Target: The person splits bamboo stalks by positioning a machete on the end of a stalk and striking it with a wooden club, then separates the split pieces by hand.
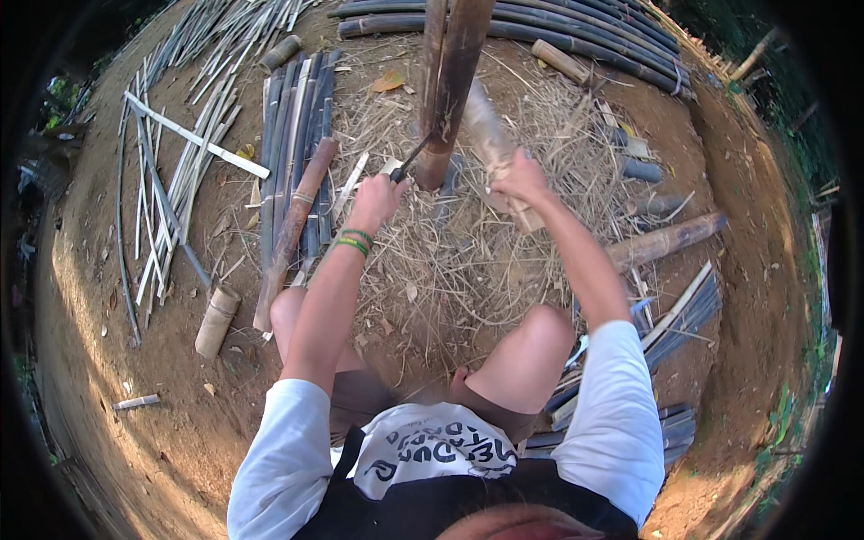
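Shavings (pixel 468 261) litter earth (pixel 180 441); your left hand (pixel 376 200) grips a knife (pixel 403 169) against upright bamboo (pixel 455 81), your right hand (pixel 524 180) a blurred club (pixel 490 130).

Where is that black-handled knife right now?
In the head view, the knife is above centre, slightly left, gripped in the person's left hand, its blade at the lower part of the upright bamboo.

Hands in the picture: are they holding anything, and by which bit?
The left hand holds a knife by its dark handle. The right hand grips a blurry stick near its lower end.
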Tool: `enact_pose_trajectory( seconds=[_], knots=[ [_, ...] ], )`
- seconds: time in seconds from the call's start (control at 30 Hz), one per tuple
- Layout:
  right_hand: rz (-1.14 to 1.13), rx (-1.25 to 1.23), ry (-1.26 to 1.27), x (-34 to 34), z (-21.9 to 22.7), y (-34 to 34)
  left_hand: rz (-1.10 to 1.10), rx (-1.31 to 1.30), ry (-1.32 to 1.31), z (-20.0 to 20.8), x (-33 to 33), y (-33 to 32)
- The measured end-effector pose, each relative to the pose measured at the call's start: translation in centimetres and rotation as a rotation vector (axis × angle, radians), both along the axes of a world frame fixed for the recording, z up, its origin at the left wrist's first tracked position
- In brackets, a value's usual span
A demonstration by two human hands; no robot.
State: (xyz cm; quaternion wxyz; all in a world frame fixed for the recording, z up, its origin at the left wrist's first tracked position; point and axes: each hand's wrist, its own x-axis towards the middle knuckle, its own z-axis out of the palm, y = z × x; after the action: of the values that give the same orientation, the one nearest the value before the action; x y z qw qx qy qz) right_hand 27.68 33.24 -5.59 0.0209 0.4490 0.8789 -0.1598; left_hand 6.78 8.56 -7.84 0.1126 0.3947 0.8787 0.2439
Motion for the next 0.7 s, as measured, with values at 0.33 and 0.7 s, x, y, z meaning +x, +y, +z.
enact_pose_trajectory(
  seconds=[0.33, 0.7],
  knots=[
    [-0.347, -0.648, 0.151, 4.4, -5.8, -2.3, 0.083, -0.188, -0.431, -9.9, 1.8, 4.5],
    [-0.749, -0.926, 0.844, 5.2, -6.3, 0.0, 0.13, -0.072, -0.523, -11.9, -1.7, 1.5]
  ],
)
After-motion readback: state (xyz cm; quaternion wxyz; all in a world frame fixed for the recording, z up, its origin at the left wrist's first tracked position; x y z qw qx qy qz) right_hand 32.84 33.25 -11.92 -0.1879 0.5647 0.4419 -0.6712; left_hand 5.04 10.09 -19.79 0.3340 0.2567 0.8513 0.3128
